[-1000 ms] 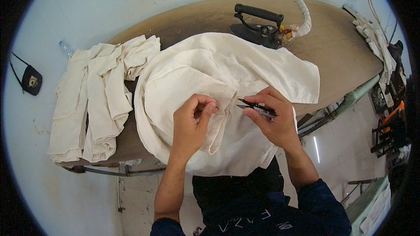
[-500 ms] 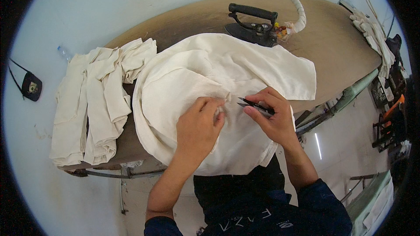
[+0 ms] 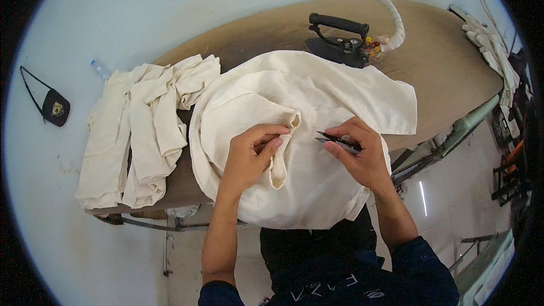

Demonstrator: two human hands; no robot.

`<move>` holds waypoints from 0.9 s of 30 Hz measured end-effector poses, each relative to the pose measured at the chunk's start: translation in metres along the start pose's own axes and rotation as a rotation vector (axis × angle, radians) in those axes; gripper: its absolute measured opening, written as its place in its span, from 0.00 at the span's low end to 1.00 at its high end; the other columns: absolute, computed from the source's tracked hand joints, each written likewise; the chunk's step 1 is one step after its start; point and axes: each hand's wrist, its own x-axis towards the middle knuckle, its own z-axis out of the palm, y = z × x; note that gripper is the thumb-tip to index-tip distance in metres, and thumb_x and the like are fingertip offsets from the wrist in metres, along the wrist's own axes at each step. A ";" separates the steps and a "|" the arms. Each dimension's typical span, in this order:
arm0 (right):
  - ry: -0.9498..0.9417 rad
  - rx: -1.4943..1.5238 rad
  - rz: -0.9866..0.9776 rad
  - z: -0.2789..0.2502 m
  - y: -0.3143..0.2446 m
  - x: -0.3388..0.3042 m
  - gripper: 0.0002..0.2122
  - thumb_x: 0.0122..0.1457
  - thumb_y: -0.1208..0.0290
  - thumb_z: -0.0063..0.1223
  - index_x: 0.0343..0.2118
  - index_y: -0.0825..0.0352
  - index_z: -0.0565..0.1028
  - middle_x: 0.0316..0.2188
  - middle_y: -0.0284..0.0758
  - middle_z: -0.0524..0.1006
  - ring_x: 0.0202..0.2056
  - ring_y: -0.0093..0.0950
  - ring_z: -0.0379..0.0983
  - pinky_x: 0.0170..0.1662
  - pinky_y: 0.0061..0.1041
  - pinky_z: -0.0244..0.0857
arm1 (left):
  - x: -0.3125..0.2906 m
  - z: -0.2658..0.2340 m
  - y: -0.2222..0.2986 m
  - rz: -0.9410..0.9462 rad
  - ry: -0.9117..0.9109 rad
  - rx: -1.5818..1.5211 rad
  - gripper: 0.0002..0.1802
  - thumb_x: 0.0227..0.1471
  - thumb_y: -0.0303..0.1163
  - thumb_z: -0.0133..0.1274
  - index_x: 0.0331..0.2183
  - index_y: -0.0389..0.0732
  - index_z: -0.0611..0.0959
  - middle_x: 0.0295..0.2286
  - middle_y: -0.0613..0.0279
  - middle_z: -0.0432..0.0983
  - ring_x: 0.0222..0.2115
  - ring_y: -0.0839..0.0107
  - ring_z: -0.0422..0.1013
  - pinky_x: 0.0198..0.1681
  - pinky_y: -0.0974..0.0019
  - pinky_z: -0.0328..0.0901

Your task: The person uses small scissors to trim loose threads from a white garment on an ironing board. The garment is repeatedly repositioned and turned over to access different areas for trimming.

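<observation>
A large cream-white cloth garment [image 3: 323,192] lies spread in soft folds over the near side of a brown padded ironing table and hangs over its front edge. Between the thumb and fingers of my left hand [image 3: 252,153] is a folded edge of this garment, lifted a little so that its fold gapes. My right hand [image 3: 362,156] holds small black thread snips [image 3: 340,141] over the cloth. The blades point left, slightly apart, with a short distance between their tips and the pinched edge.
At the left lie several stacked cream garments [image 3: 130,136]. A black iron [image 3: 340,39] with a white-wrapped cord [image 3: 391,14] rests behind the garment on the ironing table [image 3: 436,68]. More pale cloth [image 3: 493,51] hangs at the table's right end. A black pouch [image 3: 55,107] hangs on the wall.
My left hand has raised and turned the pinched edge, so its open fold shows now. The snips remain in my right hand near it. The whole view has shifted slightly.
</observation>
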 end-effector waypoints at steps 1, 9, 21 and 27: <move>-0.007 0.003 0.002 -0.001 0.001 0.000 0.12 0.54 0.69 0.70 0.39 0.67 0.83 0.32 0.36 0.78 0.32 0.29 0.76 0.36 0.26 0.70 | -0.001 0.003 0.004 0.051 0.029 0.090 0.10 0.58 0.19 0.57 0.43 0.36 0.84 0.41 0.55 0.83 0.39 0.73 0.79 0.44 0.71 0.72; -0.046 -0.040 -0.016 -0.002 -0.002 0.000 0.12 0.54 0.67 0.69 0.39 0.66 0.83 0.32 0.36 0.78 0.31 0.29 0.76 0.35 0.26 0.69 | 0.002 0.007 0.007 0.365 0.219 0.666 0.05 0.57 0.25 0.60 0.37 0.34 0.86 0.31 0.55 0.84 0.28 0.69 0.79 0.32 0.69 0.72; -0.121 -0.336 -0.249 0.036 -0.027 0.037 0.09 0.55 0.62 0.66 0.35 0.60 0.85 0.33 0.31 0.78 0.26 0.34 0.78 0.29 0.33 0.71 | 0.004 -0.004 -0.006 0.012 0.199 0.131 0.12 0.66 0.34 0.54 0.37 0.33 0.78 0.27 0.66 0.79 0.27 0.82 0.70 0.31 0.74 0.67; -0.104 -0.342 -0.226 0.047 -0.029 0.041 0.10 0.53 0.64 0.69 0.35 0.62 0.85 0.32 0.32 0.79 0.28 0.32 0.79 0.31 0.29 0.71 | 0.003 -0.008 -0.007 0.054 0.171 0.113 0.09 0.67 0.30 0.51 0.37 0.32 0.75 0.27 0.57 0.82 0.28 0.76 0.77 0.33 0.71 0.73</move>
